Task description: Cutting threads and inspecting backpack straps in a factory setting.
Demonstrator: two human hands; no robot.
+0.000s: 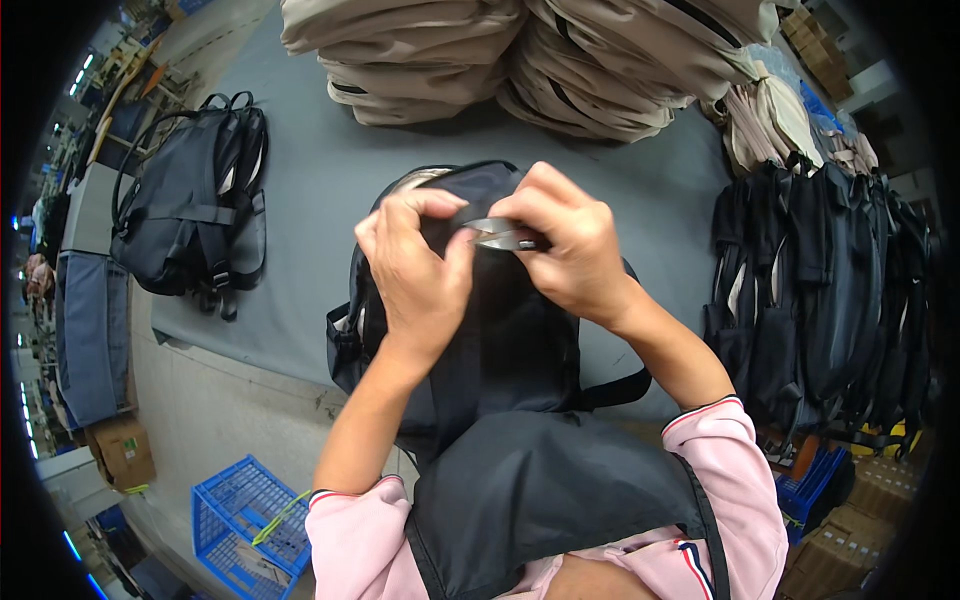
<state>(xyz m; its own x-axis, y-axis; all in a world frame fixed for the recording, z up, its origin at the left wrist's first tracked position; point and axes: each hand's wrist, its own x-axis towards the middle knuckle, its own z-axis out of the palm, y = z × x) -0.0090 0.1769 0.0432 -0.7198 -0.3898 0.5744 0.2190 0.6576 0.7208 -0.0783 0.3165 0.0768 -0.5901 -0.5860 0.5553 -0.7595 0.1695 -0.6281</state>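
Note:
A black backpack (pixel 480 340) lies on the grey table in front of me, and a pale inner lining shows near its top. Above it, my right hand (pixel 570 240) grips a small pair of thread snips (pixel 500 234) with silver blades, somewhat blurred by motion. The blades point left, toward the thumb of my left hand (pixel 415 255). That hand has half-curled fingers, with a gap between thumb and forefinger; no held thing shows there. Whether the left thumb touches the blade tips, I cannot tell.
Beige bags (pixel 430 60) are piled at the table's far side. Another black backpack (pixel 195 200) rests at the left edge. Several black bags (pixel 810 290) stand in a row at right. Below the table's left edge is a blue plastic basket (pixel 250 520).

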